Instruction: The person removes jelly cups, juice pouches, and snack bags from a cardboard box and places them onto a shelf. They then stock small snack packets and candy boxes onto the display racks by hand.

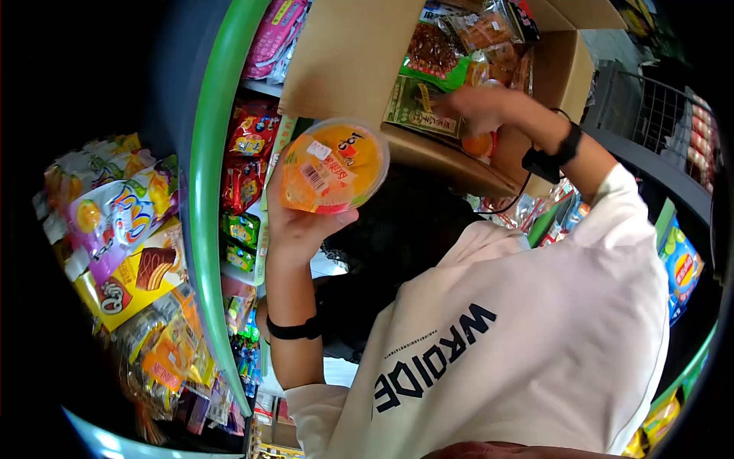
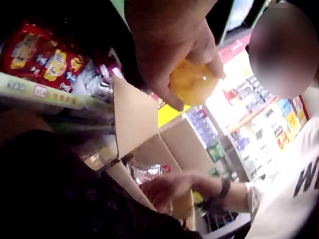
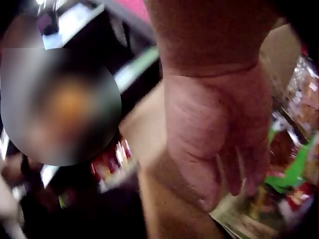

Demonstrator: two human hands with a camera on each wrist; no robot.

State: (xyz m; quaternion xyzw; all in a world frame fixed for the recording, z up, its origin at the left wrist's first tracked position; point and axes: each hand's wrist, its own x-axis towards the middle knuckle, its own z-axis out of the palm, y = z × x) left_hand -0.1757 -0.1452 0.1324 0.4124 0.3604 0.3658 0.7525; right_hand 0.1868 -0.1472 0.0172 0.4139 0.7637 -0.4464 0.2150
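My left hand (image 1: 300, 233) holds up an orange fruit jelly cup (image 1: 340, 164) with a clear lid, a printed label and a barcode sticker facing the head camera. In the left wrist view, its fingers (image 2: 162, 87) curl round the yellow-orange cup (image 2: 192, 82). Over the open cardboard box (image 1: 451, 157) is my right hand (image 1: 475, 109), blurred in the head view. Its fingers point down, loosely extended, in the right wrist view, close above a green and gold flat packet (image 1: 420, 105). Beside that packet lies a green bag of dark reddish food (image 1: 434, 53).
A long box flap (image 1: 344, 57) stands up between the box and the shelf. Red snack packs (image 1: 251, 130) fill the shelf behind a green edge (image 1: 206, 153). Bagged snacks (image 1: 126, 214) hang at the left. A wire rack (image 1: 657, 111) stands right of the box.
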